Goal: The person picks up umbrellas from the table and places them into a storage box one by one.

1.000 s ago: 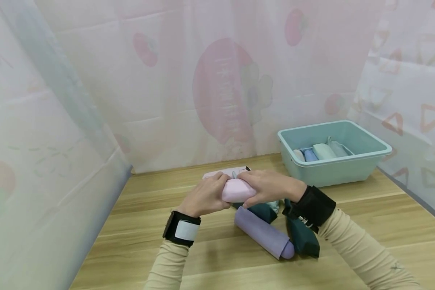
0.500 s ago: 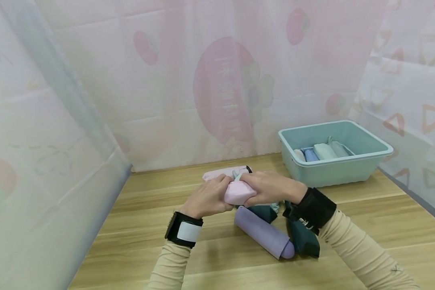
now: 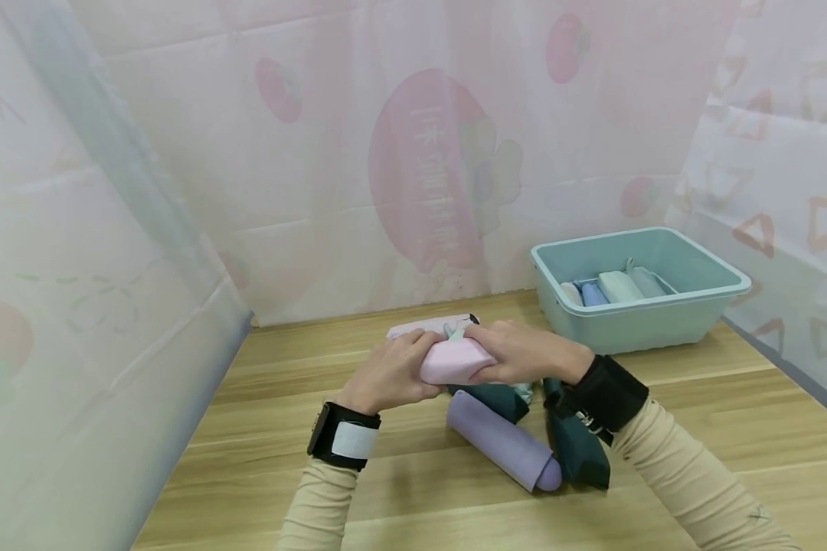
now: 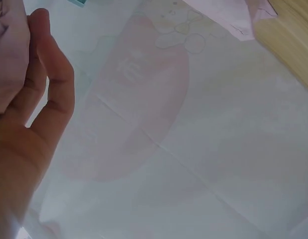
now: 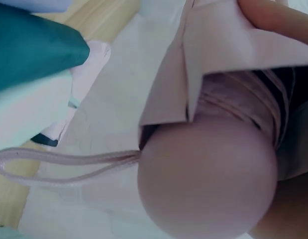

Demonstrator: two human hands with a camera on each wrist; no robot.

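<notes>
Pink umbrella is held up off the wooden table between both hands, left of the teal tub and nearer the person. It looks like a folded compact one being worked into its matching sleeve — in the right wrist view the rounded handle end and its wrist loop can be seen poking out of the pink cover, so the cover is probably only partly on.

The left hand is wrapped around one end, fingers curled onto the fabric, which fits with bracing the bundle so it can't slide. The right hand is closed over the other end, thumb and fingers pinching the cover, seemingly so it can be tugged along.

Left of the tub, just beneath the hands, a lilac umbrella and two dark teal ones are left lying on the table, touching each other — likely parked within easy reach. Another pink item is lying just beyond the hands. Inside the tub a few rolled pastel umbrellas are lined up side by side, packed neatly so they sit flat.
</notes>
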